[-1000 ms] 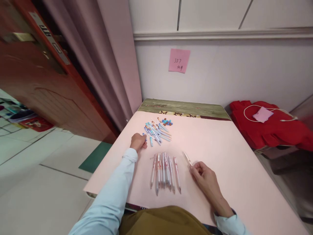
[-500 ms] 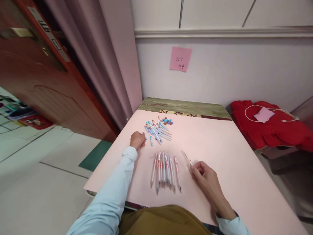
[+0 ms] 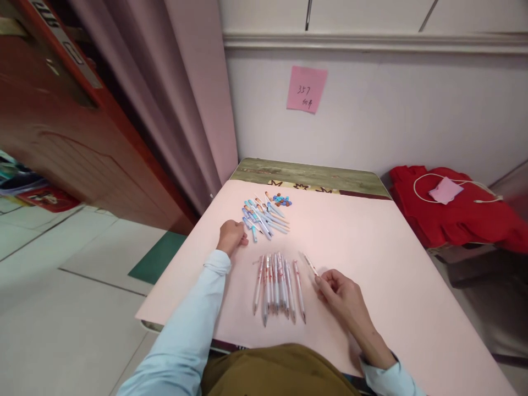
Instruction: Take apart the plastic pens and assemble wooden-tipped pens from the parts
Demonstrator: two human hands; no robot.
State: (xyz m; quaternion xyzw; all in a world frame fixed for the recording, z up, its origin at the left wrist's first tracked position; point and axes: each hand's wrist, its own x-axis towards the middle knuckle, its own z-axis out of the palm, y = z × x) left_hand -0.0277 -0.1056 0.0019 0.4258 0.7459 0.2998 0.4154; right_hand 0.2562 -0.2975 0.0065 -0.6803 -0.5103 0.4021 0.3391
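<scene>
My left hand (image 3: 232,236) is at the left edge of a loose pile of blue-and-orange pen parts (image 3: 266,217). Its fingers are curled closed, and whatever they may hold is hidden. A short light-blue piece (image 3: 254,234) lies just right of those fingers. Between thumb and fingers, my right hand (image 3: 340,291) pinches a slim white pen (image 3: 309,264) with reddish marks, its far end tilted up to the left. A row of clear pens (image 3: 278,286) with reddish patterns lies side by side between the hands, points towards me.
Small blue and brown pieces (image 3: 282,200) are heaped behind the pile. The pink-covered table (image 3: 371,242) meets a white wall with a pink note (image 3: 307,89). Red cloth (image 3: 429,209) with a white cable is at the right, a wooden door (image 3: 82,137) at the left.
My right hand has shifted slightly left with the pen. The left hand has stayed by the pile, and the blue piece at its fingertips no longer shows clearly. The view has tilted slightly.
</scene>
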